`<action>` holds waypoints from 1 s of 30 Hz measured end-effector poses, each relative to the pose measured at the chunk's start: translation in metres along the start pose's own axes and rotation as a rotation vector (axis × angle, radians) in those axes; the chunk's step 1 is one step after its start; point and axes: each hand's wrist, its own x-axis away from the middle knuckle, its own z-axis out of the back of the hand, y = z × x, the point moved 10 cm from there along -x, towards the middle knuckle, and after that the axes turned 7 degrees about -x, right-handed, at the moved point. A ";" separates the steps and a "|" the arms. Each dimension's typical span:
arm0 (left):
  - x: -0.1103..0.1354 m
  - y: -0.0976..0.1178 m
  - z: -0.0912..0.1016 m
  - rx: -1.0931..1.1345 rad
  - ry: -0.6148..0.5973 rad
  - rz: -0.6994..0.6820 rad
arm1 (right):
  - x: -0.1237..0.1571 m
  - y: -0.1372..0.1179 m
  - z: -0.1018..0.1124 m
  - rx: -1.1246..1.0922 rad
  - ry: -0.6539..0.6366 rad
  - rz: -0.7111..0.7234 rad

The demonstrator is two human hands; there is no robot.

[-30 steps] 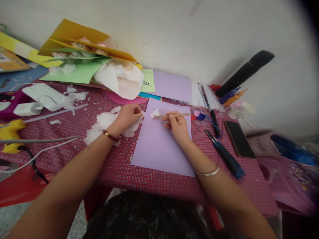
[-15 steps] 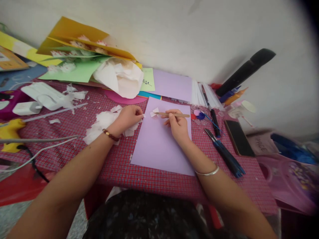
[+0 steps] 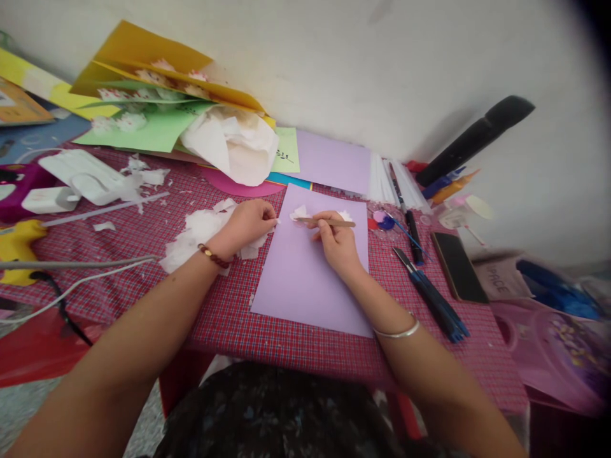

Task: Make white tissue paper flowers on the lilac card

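Note:
A sheet of lavender paper (image 3: 310, 286) lies on the checked cloth. Over its upper part, my right hand (image 3: 337, 238) grips a thin brown wooden stick (image 3: 341, 223), held almost level. The stick's left tip touches a small white paper piece (image 3: 300, 212) on the sheet. Behind the fingers another white bit (image 3: 344, 216) shows, partly hidden. At the sheet's left edge my left hand (image 3: 251, 222) is closed in a pinch, with a tiny white scrap of paper at its fingertips. Under and beside that hand lies a pile of white paper pieces (image 3: 193, 235).
Coloured cards (image 3: 143, 70) and crumpled white paper (image 3: 233, 143) stand by the wall. On the right are a cutter knife (image 3: 432, 299), a phone (image 3: 458, 264) and a black pen (image 3: 408, 219). A yellow glue gun (image 3: 21, 251), cables and a white adapter (image 3: 90, 175) lie left.
My right hand has moved slightly left with the stick, and the white piece at its tip looks more bunched up. My left hand keeps its pinch.

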 end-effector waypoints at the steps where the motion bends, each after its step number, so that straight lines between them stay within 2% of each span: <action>1: 0.000 0.000 0.000 -0.002 0.001 0.001 | 0.000 0.000 0.000 0.005 -0.003 0.002; 10: 0.001 0.001 -0.001 -0.034 -0.023 0.009 | -0.002 -0.002 0.001 0.075 0.000 0.018; 17: 0.002 0.001 -0.002 -0.050 -0.053 0.019 | 0.002 -0.003 0.012 -0.096 0.092 0.024; 24: 0.001 0.001 -0.002 -0.060 -0.066 0.010 | 0.002 -0.001 0.003 -0.043 0.018 0.002; 30: 0.000 0.001 -0.001 -0.027 0.005 -0.013 | 0.000 -0.002 0.002 0.023 0.012 0.023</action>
